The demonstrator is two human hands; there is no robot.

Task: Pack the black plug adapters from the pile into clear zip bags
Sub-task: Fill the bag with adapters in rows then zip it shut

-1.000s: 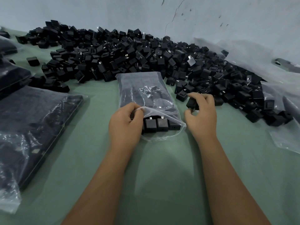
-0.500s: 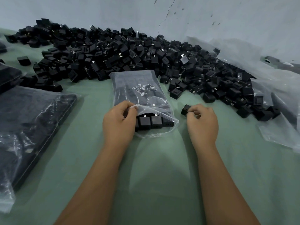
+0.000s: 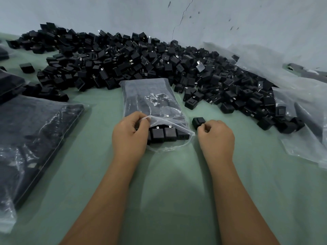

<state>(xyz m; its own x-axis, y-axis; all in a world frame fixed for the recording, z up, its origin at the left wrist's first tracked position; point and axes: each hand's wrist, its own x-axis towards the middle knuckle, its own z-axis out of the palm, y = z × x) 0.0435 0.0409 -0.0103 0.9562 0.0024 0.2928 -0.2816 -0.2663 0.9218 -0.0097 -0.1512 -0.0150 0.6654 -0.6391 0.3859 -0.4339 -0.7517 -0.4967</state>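
Note:
A clear zip bag [image 3: 152,99] lies on the green table, partly filled with black plug adapters; a row of them [image 3: 163,134] shows at its open mouth. My left hand [image 3: 130,134] pinches the upper lip of the bag and lifts it open. My right hand [image 3: 215,138] holds one black adapter [image 3: 198,122] in its fingertips, just right of the bag's mouth. A large pile of loose black adapters [image 3: 141,62] stretches across the back of the table.
A bigger filled bag [image 3: 33,133] lies flat at the left, with more bags [image 3: 8,85] behind it. Crumpled clear plastic [image 3: 304,121] lies at the right, under the pile's edge. A cracked grey wall [image 3: 177,15] closes the back.
My right hand has drawn one adapter out of the pile and brought it down to the right side of the bag's mouth. My left hand still holds the bag's lip.

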